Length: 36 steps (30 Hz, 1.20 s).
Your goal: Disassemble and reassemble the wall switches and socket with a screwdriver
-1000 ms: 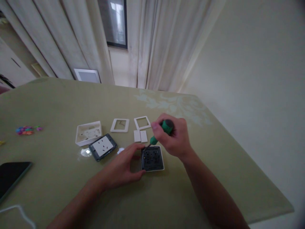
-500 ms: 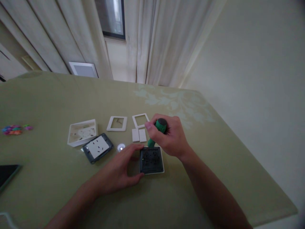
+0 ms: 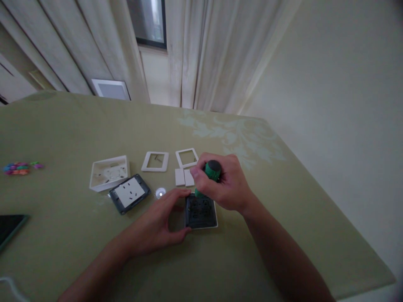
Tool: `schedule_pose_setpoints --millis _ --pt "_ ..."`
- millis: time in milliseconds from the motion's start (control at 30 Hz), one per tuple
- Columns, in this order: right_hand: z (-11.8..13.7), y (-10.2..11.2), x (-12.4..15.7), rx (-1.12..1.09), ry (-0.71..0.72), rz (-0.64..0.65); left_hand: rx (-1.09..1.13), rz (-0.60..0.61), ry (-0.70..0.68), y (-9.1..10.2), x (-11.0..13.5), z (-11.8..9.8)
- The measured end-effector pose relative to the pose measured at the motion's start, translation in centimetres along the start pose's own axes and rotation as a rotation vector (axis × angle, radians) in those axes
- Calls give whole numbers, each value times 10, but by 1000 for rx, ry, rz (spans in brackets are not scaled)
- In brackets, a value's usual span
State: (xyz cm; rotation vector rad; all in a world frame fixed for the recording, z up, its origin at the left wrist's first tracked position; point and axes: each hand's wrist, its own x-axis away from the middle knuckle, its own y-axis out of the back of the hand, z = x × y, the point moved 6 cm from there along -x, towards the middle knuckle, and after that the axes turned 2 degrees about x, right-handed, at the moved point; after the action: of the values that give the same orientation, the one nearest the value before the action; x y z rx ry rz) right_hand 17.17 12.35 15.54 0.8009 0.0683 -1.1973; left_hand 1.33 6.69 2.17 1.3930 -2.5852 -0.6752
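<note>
A dark square switch module (image 3: pixel 201 212) with a white rim lies on the green table (image 3: pixel 78 126) in front of me. My left hand (image 3: pixel 160 222) grips its left edge, thumb and fingers curled round it. My right hand (image 3: pixel 225 182) is closed on a green screwdriver (image 3: pixel 210 173) with a black cap, held almost upright. The tip points down at the module's top left corner and is hidden by the handle.
To the left lie a socket plate (image 3: pixel 129 193), a white back box (image 3: pixel 109 172), two white frames (image 3: pixel 155 162), two white rocker caps (image 3: pixel 184 177) and a small shiny disc (image 3: pixel 160 193). Coloured bits (image 3: pixel 19 167) and a dark phone (image 3: pixel 11 228) sit far left. The table edge runs along the right.
The screwdriver has tipped from a slant to nearly upright over the module's corner. My right hand came slightly lower. My left hand has kept its hold. The camera shifted a little.
</note>
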Motion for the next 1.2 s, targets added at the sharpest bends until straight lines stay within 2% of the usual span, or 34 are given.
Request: schedule_pose_setpoints --millis 267,533,667,800,900,1067,1133,1200 --pt "14 0 5 -66 92 218 -63 -41 -57 0 0 2" --pt "23 11 7 5 67 354 -36 -3 4 -1 0 2" --pt "25 15 8 127 53 335 -7 8 20 -1 1 2" --pt "22 18 5 303 43 185 -41 -12 -14 0 1 1" --pt "27 18 5 275 155 188 -41 -24 -17 1 1 1" --pt "39 22 13 72 319 334 -51 -16 -4 1 1 -1" --pt "39 23 15 99 344 296 -55 -20 2 2 1 -1" --pt "40 25 16 243 390 187 -61 -26 -7 2 2 -2"
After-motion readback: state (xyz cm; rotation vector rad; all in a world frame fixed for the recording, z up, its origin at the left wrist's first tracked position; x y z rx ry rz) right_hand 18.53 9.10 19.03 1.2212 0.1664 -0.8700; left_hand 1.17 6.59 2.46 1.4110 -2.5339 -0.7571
